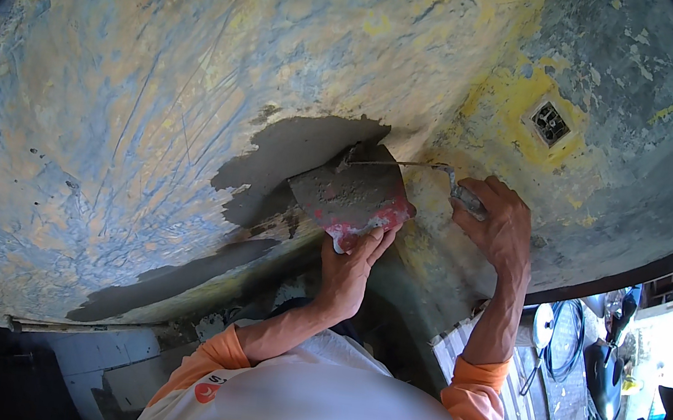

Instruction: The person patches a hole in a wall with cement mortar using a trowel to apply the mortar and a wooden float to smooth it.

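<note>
Left grip holding red-edged board, grey paste on it. Right grip wrapped round trowel, blade over board, contact hard to tell. Board hides part of grey wall patch. Farther: square recessed box; coiled cable.

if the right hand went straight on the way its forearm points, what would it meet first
Probably the wall, on its yellow-stained part left of the square box; how far the right hand is from it is unclear.
</note>
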`<state>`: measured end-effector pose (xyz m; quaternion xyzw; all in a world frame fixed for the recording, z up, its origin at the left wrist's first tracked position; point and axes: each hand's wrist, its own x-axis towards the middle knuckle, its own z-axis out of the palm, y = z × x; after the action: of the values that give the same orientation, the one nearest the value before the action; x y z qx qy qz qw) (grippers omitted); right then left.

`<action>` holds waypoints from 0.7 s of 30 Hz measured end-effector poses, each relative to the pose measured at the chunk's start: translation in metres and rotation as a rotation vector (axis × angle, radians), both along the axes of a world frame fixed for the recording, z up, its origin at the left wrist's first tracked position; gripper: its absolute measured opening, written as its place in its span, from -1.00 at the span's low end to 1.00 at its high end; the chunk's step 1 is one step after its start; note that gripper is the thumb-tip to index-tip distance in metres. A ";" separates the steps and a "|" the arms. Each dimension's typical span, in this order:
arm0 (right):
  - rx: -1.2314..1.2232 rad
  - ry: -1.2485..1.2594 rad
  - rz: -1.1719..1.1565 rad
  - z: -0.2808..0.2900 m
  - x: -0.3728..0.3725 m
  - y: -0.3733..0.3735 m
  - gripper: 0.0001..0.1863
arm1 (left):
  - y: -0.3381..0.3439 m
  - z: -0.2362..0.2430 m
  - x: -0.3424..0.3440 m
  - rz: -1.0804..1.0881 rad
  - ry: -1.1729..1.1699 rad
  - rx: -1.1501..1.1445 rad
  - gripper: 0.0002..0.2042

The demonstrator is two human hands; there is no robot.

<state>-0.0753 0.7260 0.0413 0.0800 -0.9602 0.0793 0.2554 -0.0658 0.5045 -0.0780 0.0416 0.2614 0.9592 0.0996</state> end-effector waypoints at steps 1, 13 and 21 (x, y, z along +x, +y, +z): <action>-0.030 -0.043 0.022 0.004 -0.004 0.001 -0.66 | 0.000 0.002 -0.001 -0.003 0.009 0.002 -0.55; -0.110 -0.110 0.049 0.012 -0.047 0.009 -0.66 | -0.002 -0.004 -0.005 -0.061 -0.004 0.005 -0.55; -0.102 -0.128 -0.078 0.014 -0.034 -0.008 -0.70 | -0.006 -0.006 -0.007 -0.046 -0.031 -0.026 -0.59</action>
<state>-0.1092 0.7178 0.0552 0.0239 -0.9717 0.1232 0.2001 -0.0724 0.4987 -0.0837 0.0315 0.2711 0.9537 0.1261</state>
